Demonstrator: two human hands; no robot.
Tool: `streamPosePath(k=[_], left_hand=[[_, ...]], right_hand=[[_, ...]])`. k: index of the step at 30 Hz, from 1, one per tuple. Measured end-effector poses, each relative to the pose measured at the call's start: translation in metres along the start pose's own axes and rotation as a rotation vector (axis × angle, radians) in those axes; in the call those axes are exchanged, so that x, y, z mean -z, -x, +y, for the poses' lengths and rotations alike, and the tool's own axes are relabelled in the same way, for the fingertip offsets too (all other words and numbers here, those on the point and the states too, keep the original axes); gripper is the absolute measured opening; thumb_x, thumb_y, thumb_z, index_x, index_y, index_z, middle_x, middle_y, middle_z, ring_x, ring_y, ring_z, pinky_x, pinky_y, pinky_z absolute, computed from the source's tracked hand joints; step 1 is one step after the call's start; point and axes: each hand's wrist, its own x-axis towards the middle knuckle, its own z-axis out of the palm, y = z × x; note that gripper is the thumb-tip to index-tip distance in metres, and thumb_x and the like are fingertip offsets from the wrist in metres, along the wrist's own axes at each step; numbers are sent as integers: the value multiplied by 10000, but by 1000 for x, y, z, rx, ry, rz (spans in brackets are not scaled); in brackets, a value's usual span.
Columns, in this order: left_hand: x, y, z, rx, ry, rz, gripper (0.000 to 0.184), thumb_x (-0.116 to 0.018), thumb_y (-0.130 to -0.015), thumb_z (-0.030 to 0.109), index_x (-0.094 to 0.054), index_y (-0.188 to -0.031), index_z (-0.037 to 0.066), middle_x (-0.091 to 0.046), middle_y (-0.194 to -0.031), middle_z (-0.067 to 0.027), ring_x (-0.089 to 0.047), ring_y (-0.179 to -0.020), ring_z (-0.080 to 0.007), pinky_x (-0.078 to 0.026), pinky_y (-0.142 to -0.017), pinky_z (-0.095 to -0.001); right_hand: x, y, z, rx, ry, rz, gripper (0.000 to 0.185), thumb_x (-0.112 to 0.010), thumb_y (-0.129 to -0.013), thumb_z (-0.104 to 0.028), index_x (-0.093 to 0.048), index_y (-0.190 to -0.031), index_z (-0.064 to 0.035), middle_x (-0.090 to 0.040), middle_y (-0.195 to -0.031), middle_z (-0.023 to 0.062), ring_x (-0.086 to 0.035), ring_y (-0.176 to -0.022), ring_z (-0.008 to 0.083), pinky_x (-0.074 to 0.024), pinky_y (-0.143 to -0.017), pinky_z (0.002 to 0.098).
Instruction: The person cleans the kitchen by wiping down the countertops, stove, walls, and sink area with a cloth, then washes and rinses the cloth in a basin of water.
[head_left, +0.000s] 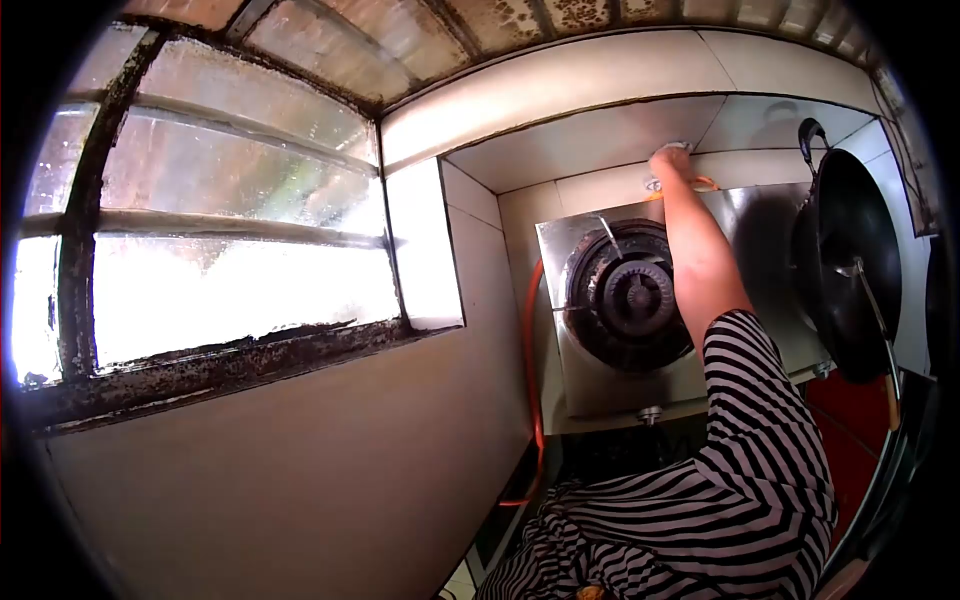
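My right hand (671, 160) is reached out to the tiled back wall, behind the steel gas stove (603, 392). Its fingers look closed around a small whitish thing (685, 147), too small to make out. Just below the hand, another whitish piece (654, 185) lies near an orange hose end (706, 184). The bare forearm passes over the right side of the round burner (637, 296), and a black-and-white striped sleeve covers the upper arm. My left hand does not show.
A black wok (858, 265) leans upright at the right, with a metal utensil (874, 300) in front of it. An orange hose (530, 350) runs down the stove's left side. A stove knob (650, 414) is on the front edge. A rusty-framed window (240, 235) fills the left.
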Motion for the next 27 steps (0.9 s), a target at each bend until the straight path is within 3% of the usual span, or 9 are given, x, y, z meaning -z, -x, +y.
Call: streamPosePath(k=[2,4,9,18,19,21,23,24,27], left_hand=[[-1,9,-8,-17,125,-13,542,-433,-851,256,-237,-1167,-140,-198,-1264,-311,-289,-1116,-409,-317,-878,-457],[-5,9,-8,25,235,44,541,-433,-848,247,-222,-1176,-127,-194,-1268,-303,-294,-1114,-401,-324,-873,-454],[-9,1,-6,78,379,130,542,-433,-841,227,-185,-1198,-97,-187,-1276,-282,-306,-1109,-381,-339,-861,-446],[-13,-6,-11,73,439,169,568,-434,-828,190,-117,-1238,-41,-172,-1291,-245,-328,-1100,-345,-368,-839,-431],[-13,-5,-12,72,446,172,573,-435,-826,185,-109,-1243,-35,-171,-1293,-241,-330,-1100,-341,-371,-836,-430],[-12,-5,-16,62,449,161,583,-435,-823,177,-94,-1252,-23,-168,-1297,-233,-335,-1098,-332,-377,-832,-426],[-11,-4,-19,56,449,148,594,-435,-820,169,-79,-1260,-10,-165,-1300,-225,-340,-1096,-324,-384,-827,-423],[-12,-3,-22,48,449,139,600,-435,-819,165,-72,-1265,-4,-163,-1302,-221,-342,-1095,-320,-387,-824,-422],[-15,2,-25,30,458,119,619,-435,-814,152,-49,-1278,14,-158,-1307,-208,-349,-1092,-308,-396,-817,-417]], right_hand=[[11,26,-7,20,148,70,313,-487,-767,-254,-567,-1001,-64,-531,-1099,90,-498,-1033,198,-393,-859,300],[32,58,-10,355,620,-113,311,-479,-777,-252,-562,-1039,-105,-525,-1113,75,-473,-1058,198,-358,-896,346],[-1,98,-46,583,803,-221,257,-515,-722,-135,-612,-953,-79,-556,-1068,77,-516,-1011,231,-411,-792,392],[-77,201,-126,604,417,-519,255,-446,-663,-80,-613,-854,-50,-604,-895,137,-599,-782,257,-469,-679,347],[-110,191,-122,745,124,-556,248,-444,-653,-86,-616,-824,-37,-604,-823,171,-596,-767,247,-456,-703,345],[-196,175,-139,506,52,-540,302,-438,-697,-143,-587,-940,-44,-570,-971,170,-544,-923,226,-398,-826,344],[-128,265,-152,-38,150,-105,407,-412,-757,-260,-492,-1098,-51,-458,-1165,150,-420,-1095,238,-296,-937,342],[-114,270,-143,39,139,-274,499,-353,-800,-365,-387,-1193,-59,-334,-1278,127,-320,-1176,251,-230,-983,368],[-98,260,-106,328,-327,-526,484,-421,-781,-270,-387,-1216,-61,-209,-1333,172,-206,-1211,351,-134,-958,529]])
